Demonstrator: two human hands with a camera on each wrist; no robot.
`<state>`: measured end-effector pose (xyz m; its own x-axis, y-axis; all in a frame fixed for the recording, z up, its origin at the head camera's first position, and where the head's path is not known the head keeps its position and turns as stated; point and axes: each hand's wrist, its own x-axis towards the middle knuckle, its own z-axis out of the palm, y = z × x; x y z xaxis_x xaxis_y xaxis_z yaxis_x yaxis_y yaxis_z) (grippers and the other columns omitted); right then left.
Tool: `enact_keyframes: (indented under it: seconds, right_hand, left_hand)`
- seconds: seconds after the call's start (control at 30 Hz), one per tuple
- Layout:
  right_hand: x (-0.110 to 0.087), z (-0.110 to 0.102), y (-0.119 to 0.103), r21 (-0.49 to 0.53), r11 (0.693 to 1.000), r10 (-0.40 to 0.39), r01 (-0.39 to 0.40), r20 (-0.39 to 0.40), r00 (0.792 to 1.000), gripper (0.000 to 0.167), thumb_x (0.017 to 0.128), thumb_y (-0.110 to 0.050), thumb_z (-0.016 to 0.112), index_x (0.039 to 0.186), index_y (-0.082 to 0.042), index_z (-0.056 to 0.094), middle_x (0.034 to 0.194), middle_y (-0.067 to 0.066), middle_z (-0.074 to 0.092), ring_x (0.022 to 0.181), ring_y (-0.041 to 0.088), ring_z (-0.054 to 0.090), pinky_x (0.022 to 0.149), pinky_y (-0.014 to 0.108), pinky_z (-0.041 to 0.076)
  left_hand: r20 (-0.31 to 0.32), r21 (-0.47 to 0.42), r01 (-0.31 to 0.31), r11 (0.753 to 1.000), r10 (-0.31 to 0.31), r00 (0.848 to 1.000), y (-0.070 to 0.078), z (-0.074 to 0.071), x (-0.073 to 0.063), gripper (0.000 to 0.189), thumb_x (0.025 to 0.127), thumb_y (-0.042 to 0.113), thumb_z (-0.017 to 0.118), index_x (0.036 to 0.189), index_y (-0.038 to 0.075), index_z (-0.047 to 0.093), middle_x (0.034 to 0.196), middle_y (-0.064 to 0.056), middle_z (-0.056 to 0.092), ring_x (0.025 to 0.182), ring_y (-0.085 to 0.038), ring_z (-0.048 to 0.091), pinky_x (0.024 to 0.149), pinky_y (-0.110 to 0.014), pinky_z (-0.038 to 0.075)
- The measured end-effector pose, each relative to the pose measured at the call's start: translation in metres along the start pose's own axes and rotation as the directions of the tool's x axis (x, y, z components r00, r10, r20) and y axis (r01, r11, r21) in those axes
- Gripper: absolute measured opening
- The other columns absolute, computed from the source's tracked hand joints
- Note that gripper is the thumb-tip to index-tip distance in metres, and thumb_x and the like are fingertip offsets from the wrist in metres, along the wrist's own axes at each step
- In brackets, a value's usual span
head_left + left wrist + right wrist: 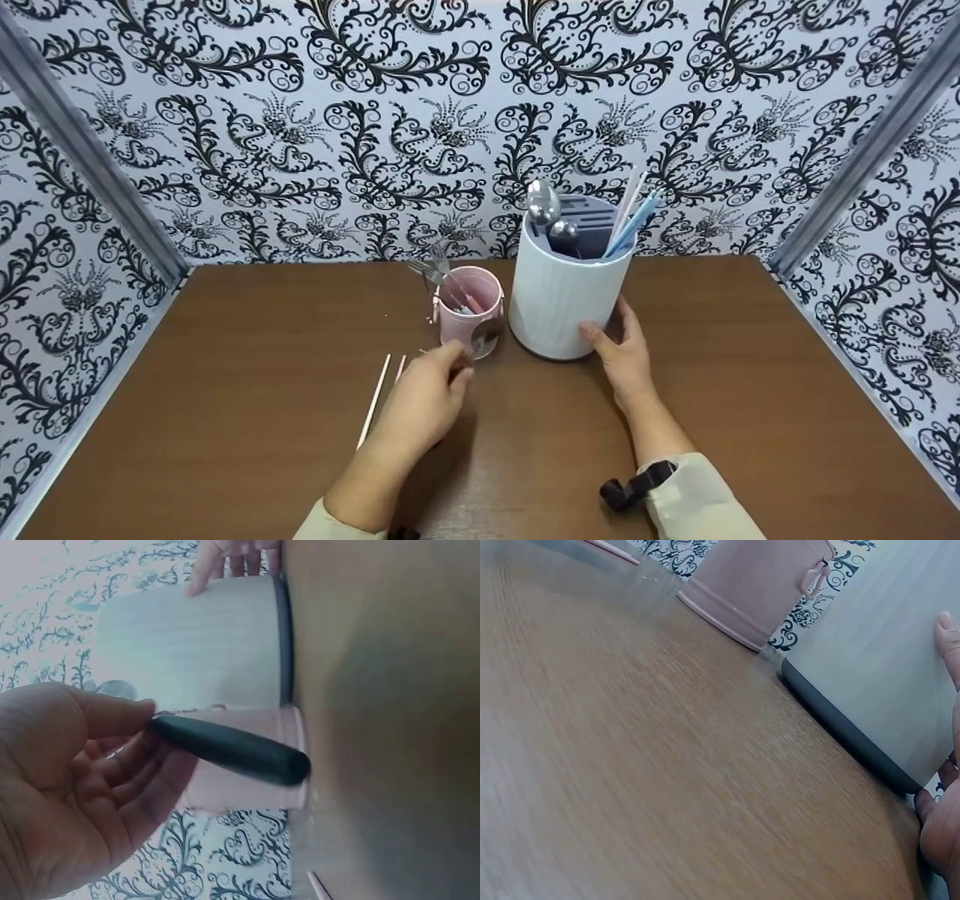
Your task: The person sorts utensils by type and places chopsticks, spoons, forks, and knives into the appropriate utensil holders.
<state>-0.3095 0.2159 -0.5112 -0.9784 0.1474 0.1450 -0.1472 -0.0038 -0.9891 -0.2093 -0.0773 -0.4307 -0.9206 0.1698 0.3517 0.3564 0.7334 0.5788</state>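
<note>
My left hand [424,397] is in front of a pink bucket-shaped cup [454,326]. Its thumb and fingers pinch a black handle [232,750] near one end, the thicker end pointing down towards the table. What the handle belongs to is hidden. Metal forks [429,271] stand tines up in the pink cup, with coloured handles inside. My right hand [626,356] grips the lower right side of a tall white utensil holder [562,304], thumb in front and fingers behind. Metal spoons [544,202] and white and blue sticks [634,221] rise from the holder.
Two thin pale sticks, like chopsticks [375,401], lie on the brown table [247,390] left of my left hand. Patterned panels [420,135] enclose the back and sides. The pink cup and white holder stand side by side, near the back panel.
</note>
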Motion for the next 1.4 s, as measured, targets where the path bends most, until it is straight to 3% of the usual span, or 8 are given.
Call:
enact_keyframes:
  seconds: [0.23, 0.4, 0.57, 0.77, 1.0, 1.1, 1.27, 1.4]
  right_hand:
    - [0.0, -0.002, 0.003, -0.044, 0.999, 0.014, -0.015, -0.024, 1.0, 0.088, 0.095, -0.019, 0.076, 0.165, -0.007, 0.024, 0.17, 0.013, 0.027, 0.156, 0.027, 0.027, 0.131, 0.042, 0.022]
    - [-0.001, -0.003, 0.006, -0.059, 0.998, 0.022, -0.024, -0.02, 1.0, 0.089, 0.095, -0.02, 0.076, 0.165, -0.008, 0.023, 0.171, 0.013, 0.027, 0.156, 0.026, 0.027, 0.131, 0.041, 0.023]
    - [-0.002, -0.003, 0.007, -0.043, 0.999, 0.006, -0.007, -0.02, 1.0, 0.088, 0.094, -0.019, 0.077, 0.164, -0.007, 0.025, 0.169, 0.014, 0.03, 0.154, 0.027, 0.031, 0.13, 0.042, 0.025]
    - [-0.003, -0.003, 0.005, -0.033, 0.999, 0.002, -0.002, -0.011, 1.0, 0.086, 0.095, -0.018, 0.076, 0.164, -0.007, 0.026, 0.168, 0.014, 0.032, 0.153, 0.025, 0.033, 0.13, 0.042, 0.026]
    - [-0.002, -0.004, 0.005, -0.023, 1.0, -0.004, 0.003, -0.012, 1.0, 0.084, 0.095, -0.018, 0.076, 0.163, -0.008, 0.028, 0.167, 0.013, 0.033, 0.152, 0.024, 0.033, 0.13, 0.042, 0.026]
    - [-0.002, -0.002, 0.005, -0.027, 1.0, -0.005, 0.005, -0.012, 1.0, 0.084, 0.095, -0.018, 0.076, 0.163, -0.008, 0.028, 0.168, 0.013, 0.033, 0.152, 0.024, 0.034, 0.129, 0.043, 0.027]
    - [-0.001, 0.0, 0.005, -0.009, 1.0, -0.024, 0.024, -0.007, 1.0, 0.083, 0.095, -0.014, 0.074, 0.163, -0.007, 0.028, 0.167, 0.014, 0.035, 0.151, 0.025, 0.036, 0.129, 0.043, 0.028]
    - [0.0, 0.0, 0.005, 0.004, 0.999, -0.04, 0.04, -0.003, 0.999, 0.082, 0.096, -0.013, 0.074, 0.163, -0.007, 0.028, 0.166, 0.014, 0.036, 0.15, 0.024, 0.037, 0.128, 0.042, 0.029]
  left_hand:
    - [-0.193, -0.169, -0.107, 0.98, 0.074, 0.978, 0.033, -0.013, 0.03, 0.006, 0.096, 0.006, 0.069, 0.102, 0.005, 0.068, 0.097, -0.007, 0.072, 0.087, -0.019, 0.069, 0.079, -0.036, 0.061]
    - [-0.328, -0.327, -0.207, 0.922, 0.095, 0.94, 0.057, -0.025, 0.055, 0.004, 0.096, 0.002, 0.069, 0.098, 0.002, 0.065, 0.098, -0.01, 0.069, 0.091, -0.02, 0.069, 0.081, -0.027, 0.062]
    - [-0.428, -0.39, -0.287, 0.875, 0.104, 0.898, 0.08, -0.031, 0.074, 0.009, 0.095, 0.002, 0.069, 0.093, 0.002, 0.06, 0.093, -0.011, 0.064, 0.089, -0.019, 0.067, 0.08, -0.023, 0.061]
    - [-0.489, -0.488, -0.312, 0.815, 0.041, 0.871, 0.099, -0.026, 0.097, 0.008, 0.096, 0.004, 0.069, 0.096, 0.001, 0.062, 0.095, -0.011, 0.066, 0.089, -0.017, 0.066, 0.081, -0.023, 0.061]
    - [-0.532, -0.57, -0.35, 0.743, -0.008, 0.847, 0.11, -0.008, 0.114, 0.008, 0.097, 0.003, 0.067, 0.101, -0.002, 0.063, 0.101, -0.014, 0.066, 0.095, -0.019, 0.066, 0.086, -0.024, 0.062]
    - [-0.523, -0.553, -0.346, 0.758, 0.007, 0.852, 0.112, 0.0, 0.118, 0.008, 0.098, 0.004, 0.066, 0.102, -0.001, 0.063, 0.104, -0.014, 0.066, 0.099, -0.021, 0.066, 0.09, -0.022, 0.061]
    - [-0.489, -0.476, -0.32, 0.819, 0.056, 0.871, 0.112, 0.014, 0.125, 0.009, 0.1, 0.007, 0.065, 0.104, 0.0, 0.064, 0.107, -0.013, 0.066, 0.105, -0.021, 0.067, 0.096, -0.018, 0.056]
    - [-0.464, -0.481, -0.271, 0.834, 0.021, 0.886, 0.108, 0.024, 0.131, 0.011, 0.099, 0.008, 0.067, 0.107, 0.001, 0.065, 0.108, -0.012, 0.068, 0.105, -0.02, 0.068, 0.096, -0.015, 0.055]
